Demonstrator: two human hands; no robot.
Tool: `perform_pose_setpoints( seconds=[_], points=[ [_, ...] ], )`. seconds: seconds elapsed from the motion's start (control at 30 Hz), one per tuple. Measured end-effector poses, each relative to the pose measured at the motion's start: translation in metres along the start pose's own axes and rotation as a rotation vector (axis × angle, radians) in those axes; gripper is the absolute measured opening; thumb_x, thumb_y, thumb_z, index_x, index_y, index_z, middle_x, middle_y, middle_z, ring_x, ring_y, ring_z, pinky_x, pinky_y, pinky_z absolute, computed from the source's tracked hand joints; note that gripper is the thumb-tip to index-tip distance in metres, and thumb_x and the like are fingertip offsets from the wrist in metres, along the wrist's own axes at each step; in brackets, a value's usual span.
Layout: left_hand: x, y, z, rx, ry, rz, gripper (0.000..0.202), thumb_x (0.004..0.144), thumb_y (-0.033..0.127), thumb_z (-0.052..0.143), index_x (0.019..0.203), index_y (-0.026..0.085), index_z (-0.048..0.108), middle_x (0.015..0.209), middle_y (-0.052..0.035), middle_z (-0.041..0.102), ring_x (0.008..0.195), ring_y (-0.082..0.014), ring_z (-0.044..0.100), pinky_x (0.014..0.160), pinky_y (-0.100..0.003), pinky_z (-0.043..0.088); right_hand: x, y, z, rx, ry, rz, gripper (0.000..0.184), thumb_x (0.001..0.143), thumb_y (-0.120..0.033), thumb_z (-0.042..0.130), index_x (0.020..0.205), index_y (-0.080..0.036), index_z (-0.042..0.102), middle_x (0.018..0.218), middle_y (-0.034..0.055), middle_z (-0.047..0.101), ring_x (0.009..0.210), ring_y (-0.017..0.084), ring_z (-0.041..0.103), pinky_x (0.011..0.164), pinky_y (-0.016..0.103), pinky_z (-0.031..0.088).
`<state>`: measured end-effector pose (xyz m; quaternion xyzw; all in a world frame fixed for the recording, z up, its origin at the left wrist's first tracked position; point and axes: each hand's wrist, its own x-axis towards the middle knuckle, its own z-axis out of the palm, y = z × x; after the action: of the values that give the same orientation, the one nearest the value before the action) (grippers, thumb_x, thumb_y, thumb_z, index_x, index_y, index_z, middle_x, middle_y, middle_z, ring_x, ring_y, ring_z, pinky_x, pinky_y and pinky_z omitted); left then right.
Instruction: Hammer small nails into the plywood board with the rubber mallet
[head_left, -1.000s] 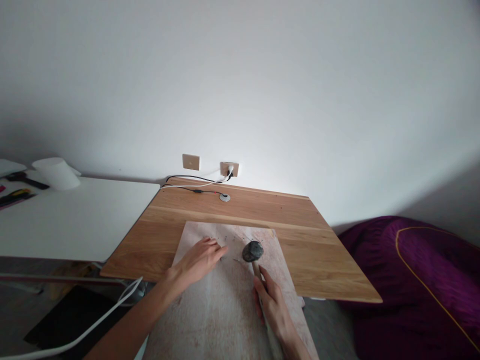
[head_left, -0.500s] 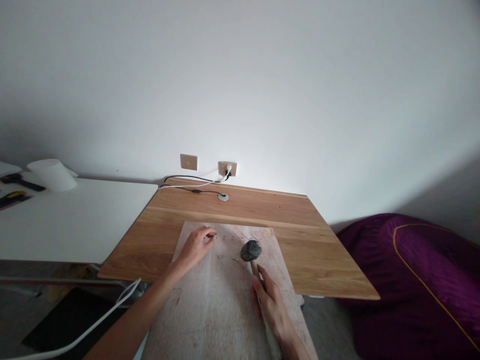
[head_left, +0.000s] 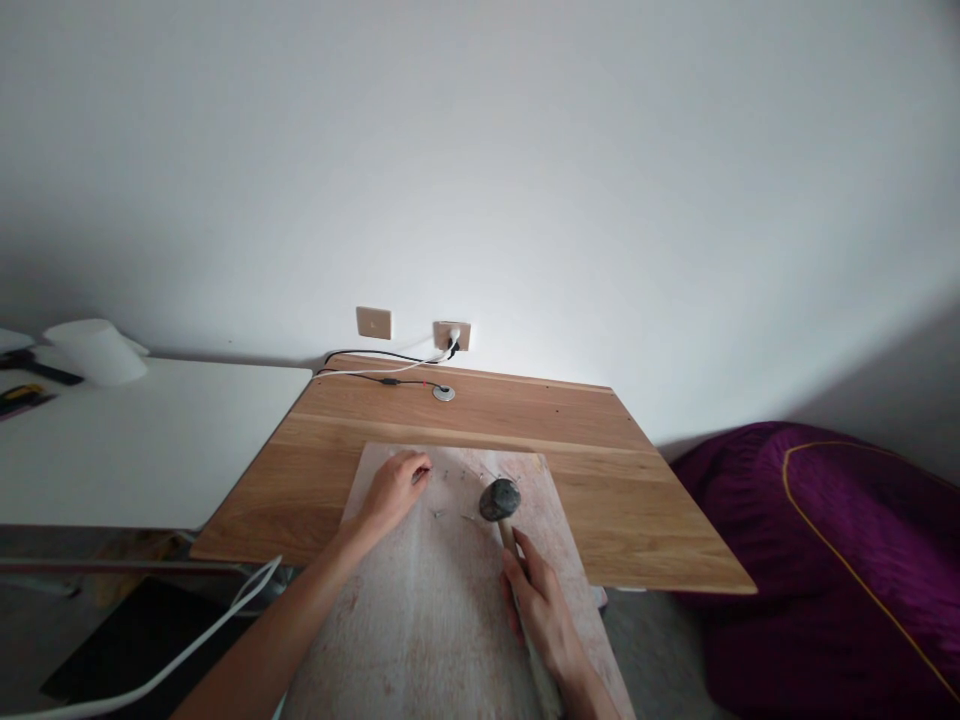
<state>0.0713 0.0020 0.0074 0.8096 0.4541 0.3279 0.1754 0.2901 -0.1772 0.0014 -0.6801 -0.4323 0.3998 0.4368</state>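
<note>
My right hand point(head_left: 544, 600) is wrapped round the wooden handle of a mallet with a black head point(head_left: 499, 499), which hangs low over a worn, pale wooden board point(head_left: 420, 620). Near the board's far left corner, the fingers of my left hand point(head_left: 397, 490) are pinched together at what looks like a nail, mostly hidden by the fingertips. To the right of those fingers, several small nails point(head_left: 463, 476) stand in a row along the far part of the board. Loose nails point(head_left: 439, 513) lie closer to me, left of the mallet head.
Beneath the board is a wooden tabletop point(head_left: 645, 500) with a cable grommet point(head_left: 444, 393). Cables run to a wall socket point(head_left: 452, 336). A white table point(head_left: 187, 430) at left holds a white paper roll point(head_left: 97, 350) and tools. A purple beanbag point(head_left: 817, 580) sits at right.
My left fingers have closed in slightly, covering more of the small item. The mallet stays almost where it was, and the view has shifted a little.
</note>
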Motion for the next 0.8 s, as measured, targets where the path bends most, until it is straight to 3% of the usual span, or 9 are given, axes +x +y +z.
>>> perform_pose_setpoints(
  seconds=[0.1,0.3,0.57,0.8],
  points=[
    [-0.002,0.001,0.004,0.0,-0.01,0.031,0.018,0.085,0.002,0.064,0.084,0.02,0.068,0.089,-0.0028,0.072,0.086,-0.0191,0.068,0.079,-0.028,0.049,0.0,-0.002,0.001,0.051,-0.048,0.065,0.082,0.088,-0.077,0.053,0.141,-0.016,0.057,0.054,-0.0047,0.049,0.038,0.017,0.045,0.036,0.028,0.033],
    [-0.005,-0.004,0.013,-0.066,0.041,0.049,0.016,0.086,0.003,0.066,0.085,0.019,0.067,0.088,-0.0025,0.069,0.083,-0.0183,0.066,0.076,-0.027,0.049,-0.001,-0.008,0.0,0.075,-0.082,0.036,0.077,0.088,-0.078,0.053,0.134,-0.016,0.06,0.05,-0.0054,0.048,0.037,0.015,0.042,0.036,0.027,0.031],
    [-0.002,-0.006,0.013,-0.08,0.11,0.072,0.015,0.086,0.005,0.069,0.083,0.019,0.067,0.093,-0.0041,0.07,0.092,-0.0204,0.066,0.083,-0.03,0.05,-0.002,-0.01,0.002,0.101,-0.033,0.087,0.083,0.083,-0.076,0.061,0.137,-0.013,0.058,0.053,-0.0055,0.049,0.038,0.014,0.042,0.035,0.025,0.032],
    [-0.005,-0.001,0.014,-0.025,0.062,0.087,0.017,0.088,0.004,0.067,0.081,0.02,0.067,0.088,-0.0026,0.068,0.09,-0.0191,0.064,0.081,-0.028,0.048,-0.004,-0.014,0.002,0.083,-0.045,0.093,0.08,0.085,-0.077,0.059,0.135,-0.015,0.058,0.054,-0.0053,0.049,0.038,0.014,0.042,0.034,0.025,0.031]
  ],
)
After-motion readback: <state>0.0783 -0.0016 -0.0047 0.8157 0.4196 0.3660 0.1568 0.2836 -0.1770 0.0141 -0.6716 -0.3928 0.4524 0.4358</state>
